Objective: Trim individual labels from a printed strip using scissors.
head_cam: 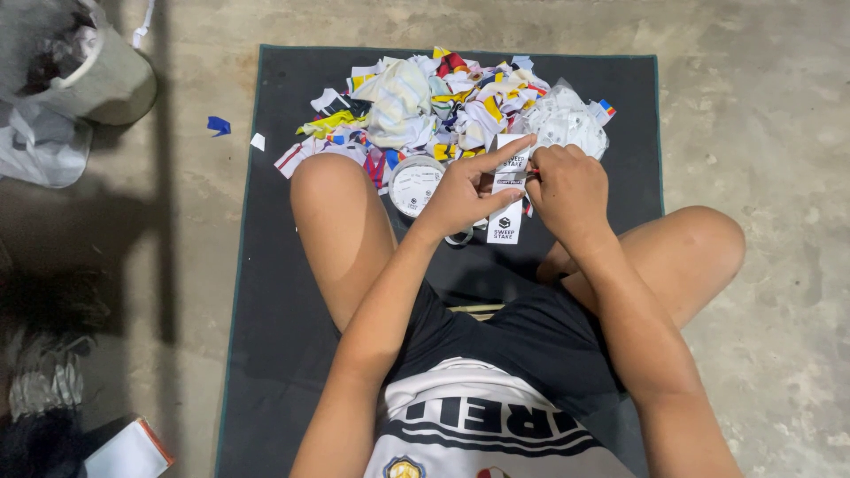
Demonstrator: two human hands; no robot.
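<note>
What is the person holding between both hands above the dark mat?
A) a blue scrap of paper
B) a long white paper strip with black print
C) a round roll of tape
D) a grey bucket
B: the left hand and right hand both pinch the long white paper strip, while the round roll lies on the mat beside the left knee.

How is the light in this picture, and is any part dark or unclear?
Head view: even light on both hands, the left hand and right hand, and on the paper strip; deep shadow along the left edge; the scrap pile looks sharp.
</note>
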